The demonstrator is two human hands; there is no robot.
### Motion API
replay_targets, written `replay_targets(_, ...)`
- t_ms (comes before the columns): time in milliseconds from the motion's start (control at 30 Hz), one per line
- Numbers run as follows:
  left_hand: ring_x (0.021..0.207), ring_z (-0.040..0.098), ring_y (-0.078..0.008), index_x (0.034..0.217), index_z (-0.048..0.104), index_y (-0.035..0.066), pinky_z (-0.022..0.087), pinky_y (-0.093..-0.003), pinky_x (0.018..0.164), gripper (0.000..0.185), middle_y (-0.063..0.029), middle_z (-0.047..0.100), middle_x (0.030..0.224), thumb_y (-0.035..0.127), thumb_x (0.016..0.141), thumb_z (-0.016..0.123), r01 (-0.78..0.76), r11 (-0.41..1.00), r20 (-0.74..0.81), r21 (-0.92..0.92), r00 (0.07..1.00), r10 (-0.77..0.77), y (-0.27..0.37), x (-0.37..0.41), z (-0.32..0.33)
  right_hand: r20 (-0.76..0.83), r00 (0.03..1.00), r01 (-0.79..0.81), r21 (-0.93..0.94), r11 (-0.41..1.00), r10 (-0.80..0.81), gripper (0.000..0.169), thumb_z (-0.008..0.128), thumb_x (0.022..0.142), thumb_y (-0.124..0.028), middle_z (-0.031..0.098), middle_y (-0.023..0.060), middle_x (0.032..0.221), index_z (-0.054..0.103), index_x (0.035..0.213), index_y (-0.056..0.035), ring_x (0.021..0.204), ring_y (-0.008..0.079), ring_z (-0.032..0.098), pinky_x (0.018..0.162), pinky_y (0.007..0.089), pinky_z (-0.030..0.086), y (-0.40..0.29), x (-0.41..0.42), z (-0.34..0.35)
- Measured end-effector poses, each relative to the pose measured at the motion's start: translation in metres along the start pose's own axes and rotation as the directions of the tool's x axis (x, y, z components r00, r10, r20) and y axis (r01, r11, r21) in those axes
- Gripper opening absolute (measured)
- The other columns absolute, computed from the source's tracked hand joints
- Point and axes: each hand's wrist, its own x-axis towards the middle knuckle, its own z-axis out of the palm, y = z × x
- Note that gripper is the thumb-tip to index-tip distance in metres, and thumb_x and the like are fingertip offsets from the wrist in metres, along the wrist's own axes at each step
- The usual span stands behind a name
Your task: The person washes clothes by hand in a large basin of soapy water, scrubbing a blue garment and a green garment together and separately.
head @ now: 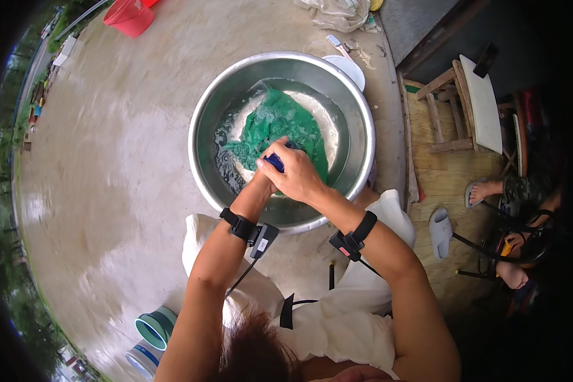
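Observation:
Both hands are together over a large metal basin (198, 148) of water. My right hand (293, 172) wraps over a dark blue item (275, 163), probably wet cloth, pressing it against my left hand (266, 179). The left hand lies partly beneath the right, so most of its fingers are hidden. Below them, green cloth or mesh (286, 114) spreads in the water, with bubbles on its surface. Each forearm wears a black strap with a small cabled device.
Beyond the basin's right rim lie a white lid (348, 69) and a brush (338, 45). A red bucket (130, 18) is at upper left, green tubs (155, 329) at lower left. A wooden stool (477, 105) and another person's feet (486, 191) are at right.

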Motion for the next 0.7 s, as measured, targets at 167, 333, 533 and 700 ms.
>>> replay_targets(167, 0.079, 0.062, -0.0156, 0.102, 0.055, 0.008, 0.054, -0.0336, 0.07, 0.036, -0.0049, 0.061, 0.09, 0.039, 0.1, 0.037, 0.091, 0.971, -0.062, 0.222, 0.995, -0.079, 0.004, -0.001, 0.01, -0.072, 0.983, -0.181, -0.45, 0.874, 0.167, 0.032, 0.046, 0.095, -0.033, 0.065, 0.0201, 0.073, 0.057, 0.08, -0.0057, 0.068, 0.0412, 0.063, 0.061, 0.0514, 0.049, 0.039, 0.024, -0.025)
replay_targets(333, 0.108, 0.051, -0.0269, 0.123, 0.043, 0.01, 0.049, -0.0437, 0.085, 0.039, -0.0092, 0.045, 0.124, 0.036, 0.096, 0.049, 0.026, 0.98, -0.167, 0.198, 0.986, 0.008, 0.028, -0.019, 0.044, -0.231, 0.907, -0.422, -0.537, 0.731, 0.353, 0.036, 0.042, 0.096, -0.038, 0.065, 0.0213, 0.088, 0.058, 0.091, -0.0066, 0.083, 0.0415, 0.063, 0.075, 0.0542, 0.047, 0.078, 0.032, -0.052)
replay_targets(533, 0.131, 0.032, -0.0429, 0.148, 0.012, 0.017, 0.038, -0.0646, 0.094, 0.078, -0.0123, 0.009, 0.154, 0.044, 0.09, 0.056, 0.134, 0.967, -0.236, 0.216, 0.968, -0.081, 0.035, -0.013, 0.023, -0.132, 0.801, -0.535, -0.598, 0.597, 0.585, 0.047, 0.061, 0.084, -0.014, 0.047, 0.019, 0.124, 0.043, 0.127, -0.0156, 0.114, 0.039, 0.052, 0.09, 0.0487, 0.046, 0.117, 0.009, -0.05)
replay_targets(700, 0.134, 0.029, -0.0434, 0.149, 0.011, 0.018, 0.037, -0.066, 0.094, 0.079, -0.0129, 0.008, 0.154, 0.045, 0.089, 0.056, 0.206, 0.95, -0.203, 0.235, 0.966, -0.16, 0.024, -0.011, 0.013, 0.122, 0.697, -0.437, -0.709, 0.553, 0.707, 0.044, 0.061, 0.08, -0.011, 0.055, 0.0166, 0.12, 0.051, 0.122, -0.0135, 0.109, 0.0388, 0.057, 0.088, 0.047, 0.047, 0.103, 0.017, -0.052)
